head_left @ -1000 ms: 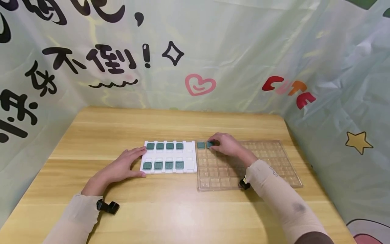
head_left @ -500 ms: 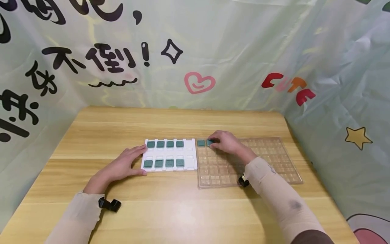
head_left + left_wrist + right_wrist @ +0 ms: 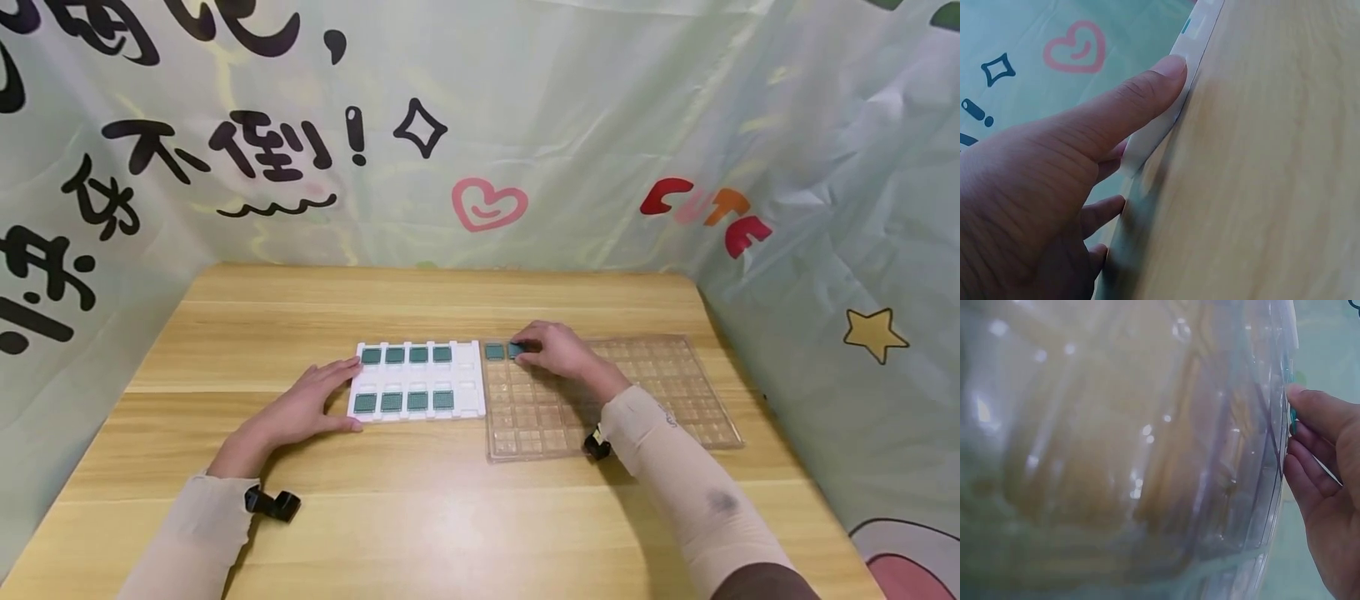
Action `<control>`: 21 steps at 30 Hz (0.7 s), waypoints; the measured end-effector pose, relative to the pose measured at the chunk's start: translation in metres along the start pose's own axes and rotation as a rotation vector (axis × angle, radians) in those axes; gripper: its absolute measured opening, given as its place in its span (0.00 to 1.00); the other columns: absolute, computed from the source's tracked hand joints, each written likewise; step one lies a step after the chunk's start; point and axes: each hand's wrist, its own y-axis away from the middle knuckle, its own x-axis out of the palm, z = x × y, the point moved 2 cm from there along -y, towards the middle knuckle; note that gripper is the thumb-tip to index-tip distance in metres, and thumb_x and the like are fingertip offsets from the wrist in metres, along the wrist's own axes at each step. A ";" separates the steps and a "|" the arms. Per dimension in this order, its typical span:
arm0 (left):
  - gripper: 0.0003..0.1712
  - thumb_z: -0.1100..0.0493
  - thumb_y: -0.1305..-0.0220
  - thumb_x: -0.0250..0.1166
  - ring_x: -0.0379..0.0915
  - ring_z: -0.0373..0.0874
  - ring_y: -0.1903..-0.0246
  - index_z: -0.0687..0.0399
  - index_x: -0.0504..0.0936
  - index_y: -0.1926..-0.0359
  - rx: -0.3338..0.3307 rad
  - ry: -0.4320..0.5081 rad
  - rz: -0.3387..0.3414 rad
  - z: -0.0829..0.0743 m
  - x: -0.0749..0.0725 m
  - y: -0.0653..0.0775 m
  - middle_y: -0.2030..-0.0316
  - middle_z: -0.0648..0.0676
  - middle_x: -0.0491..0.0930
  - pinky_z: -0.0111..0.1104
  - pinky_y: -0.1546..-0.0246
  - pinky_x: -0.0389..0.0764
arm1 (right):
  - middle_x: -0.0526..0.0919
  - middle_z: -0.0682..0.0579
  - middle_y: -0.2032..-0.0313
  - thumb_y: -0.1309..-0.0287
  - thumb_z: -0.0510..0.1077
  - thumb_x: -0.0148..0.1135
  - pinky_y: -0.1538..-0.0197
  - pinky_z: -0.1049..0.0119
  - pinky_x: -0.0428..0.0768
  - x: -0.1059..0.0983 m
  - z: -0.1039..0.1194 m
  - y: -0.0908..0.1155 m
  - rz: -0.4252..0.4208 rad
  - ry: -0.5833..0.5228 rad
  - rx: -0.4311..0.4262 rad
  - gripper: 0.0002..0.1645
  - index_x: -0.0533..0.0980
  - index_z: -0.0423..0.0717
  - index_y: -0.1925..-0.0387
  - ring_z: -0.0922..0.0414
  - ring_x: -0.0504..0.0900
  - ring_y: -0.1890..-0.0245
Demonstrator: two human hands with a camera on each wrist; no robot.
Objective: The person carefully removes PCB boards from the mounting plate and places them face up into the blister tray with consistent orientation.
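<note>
A white tray (image 3: 415, 381) lies on the table with several green square chips (image 3: 417, 401) set in two rows. My left hand (image 3: 303, 407) holds its left end, thumb at the near corner and index finger farther back; in the left wrist view the thumb (image 3: 1169, 67) presses along the tray's edge. To the right, a clear plastic tray (image 3: 528, 421) with a grid of pockets adjoins the white one. My right hand (image 3: 561, 348) pinches a green chip (image 3: 514, 350) at the second pocket of its back row. In the right wrist view only that chip's thin edge (image 3: 1293, 419) shows between thumb and fingers.
One green chip (image 3: 494, 352) sits in the clear tray's back left pocket. The white tray's right-end recesses (image 3: 468, 379) hold no chips. The wooden table (image 3: 420, 517) runs back to a printed cloth (image 3: 585, 167) at the rear and sides.
The head view has shifted slightly. My right hand stays at the same pocket with the chip, and my left hand keeps its place on the white tray.
</note>
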 end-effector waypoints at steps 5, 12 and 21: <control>0.60 0.31 0.51 0.71 0.46 0.60 0.28 0.56 0.58 0.25 0.007 0.019 -0.004 0.001 0.001 0.000 0.26 0.57 0.53 0.56 0.29 0.39 | 0.81 0.50 0.49 0.39 0.49 0.68 0.45 0.53 0.77 0.000 0.001 -0.001 0.011 0.022 0.011 0.21 0.81 0.49 0.45 0.51 0.79 0.49; 0.60 0.32 0.51 0.72 0.45 0.61 0.28 0.56 0.58 0.25 0.002 0.010 -0.030 0.004 -0.003 0.001 0.26 0.57 0.53 0.56 0.29 0.39 | 0.80 0.49 0.49 0.38 0.48 0.67 0.45 0.53 0.77 0.000 0.006 -0.005 -0.002 0.039 -0.024 0.21 0.80 0.47 0.45 0.51 0.79 0.49; 0.58 0.34 0.50 0.72 0.47 0.62 0.29 0.59 0.59 0.26 0.035 0.031 -0.029 -0.001 -0.001 0.000 0.26 0.59 0.54 0.58 0.30 0.39 | 0.81 0.50 0.50 0.39 0.49 0.68 0.44 0.52 0.76 0.001 0.002 0.001 -0.002 0.042 -0.012 0.21 0.81 0.48 0.46 0.51 0.79 0.50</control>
